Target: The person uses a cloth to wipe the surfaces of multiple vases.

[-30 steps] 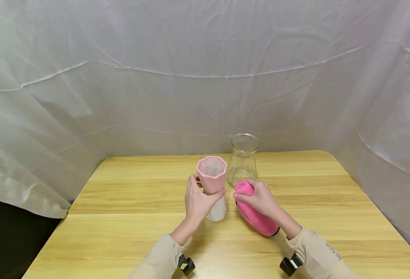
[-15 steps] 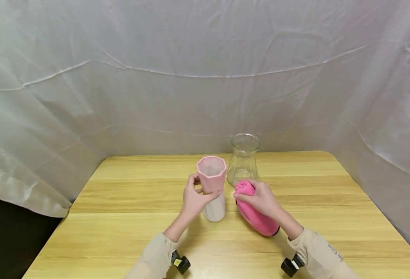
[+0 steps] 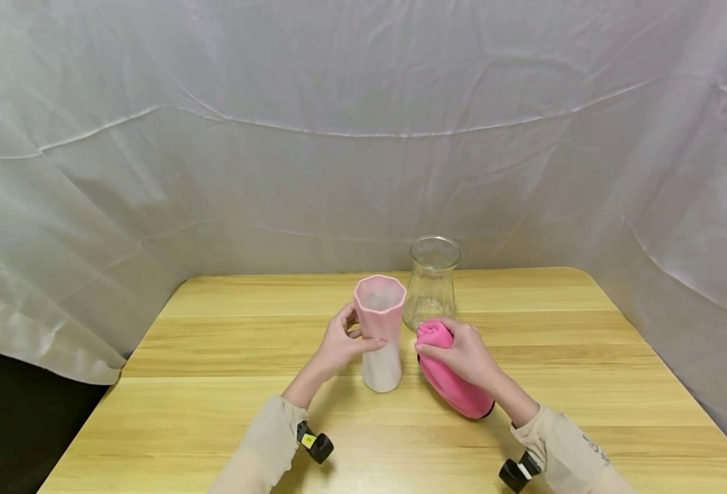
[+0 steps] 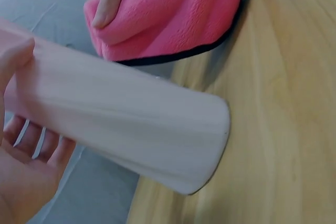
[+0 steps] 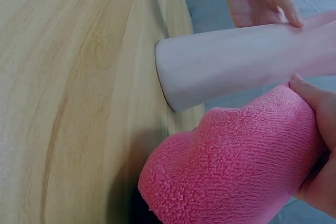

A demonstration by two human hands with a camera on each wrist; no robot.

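Note:
A pale pink faceted vase (image 3: 380, 336) stands upright on the wooden table (image 3: 227, 357), pink at the top and whitish at the base. My left hand (image 3: 355, 334) grips its narrow waist from the left, thumb in front and fingers behind. The left wrist view shows the vase (image 4: 121, 124) against my palm. Just to its right, my right hand (image 3: 440, 346) grips the top of a bright pink fleecy cloth (image 3: 456, 391) whose lower end rests on the table. In the right wrist view the cloth (image 5: 236, 166) lies close beside the vase (image 5: 236, 66) base.
A clear glass vase (image 3: 432, 281) stands right behind the pink vase and the cloth. White sheeting (image 3: 363, 137) hangs around the back and both sides of the table. The table's left edge drops to a dark floor.
My left hand has slid back to the left so only the fingers and thumb wrap the vase's waist. The vase has shifted slightly right. The right hand and cloth have hardly moved.

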